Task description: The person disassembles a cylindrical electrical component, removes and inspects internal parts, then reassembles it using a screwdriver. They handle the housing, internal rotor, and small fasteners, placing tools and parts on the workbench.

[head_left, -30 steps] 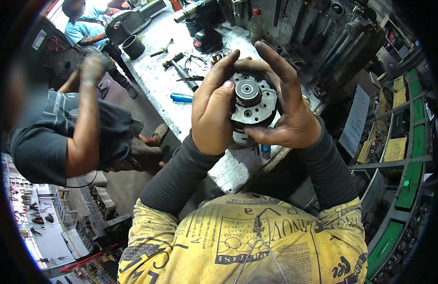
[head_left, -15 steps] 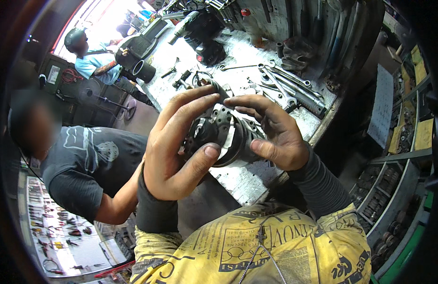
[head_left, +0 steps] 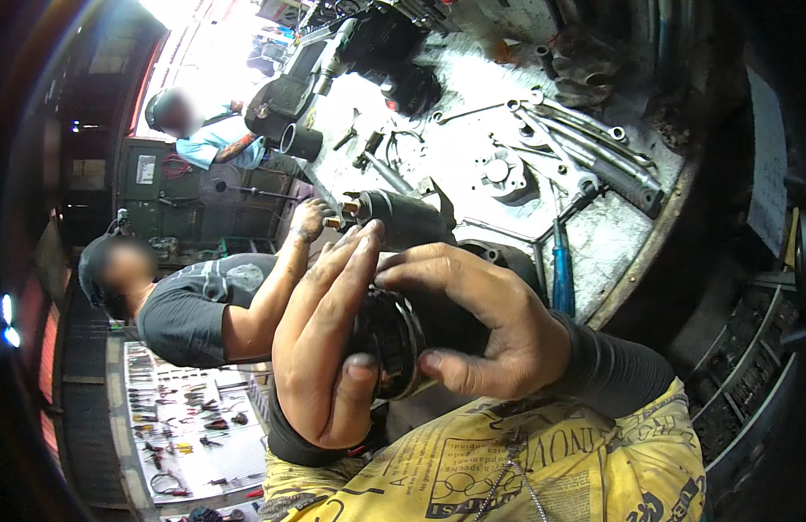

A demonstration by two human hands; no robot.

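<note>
Close to my body, both hands grip a dark cylindrical metal part (head_left: 399, 348) with a shiny ring round it; its exact kind does not show. My left hand (head_left: 320, 348) presses against its left end, fingers stretched along the far side and thumb on the near side. My right hand (head_left: 499, 326) is wrapped over its right part, thumb near the ring. Just beyond my fingers, on the bench, lies a black cylinder (head_left: 403, 217) with copper-coloured terminals. A co-worker's hand (head_left: 309, 219) is near those terminals.
The metal workbench (head_left: 629, 283) carries a blue-handled screwdriver (head_left: 561, 265), several wrenches (head_left: 586, 143), a round metal cover (head_left: 499, 174) and a black power tool (head_left: 412, 87). A co-worker in a dark shirt (head_left: 203, 304) stands left; another in light blue (head_left: 216, 143) is farther off.
My hands and the cylindrical part have come lower and nearer my body. The part's face with holes has turned from view. The black cylinder and the co-worker's hand now show beyond.
</note>
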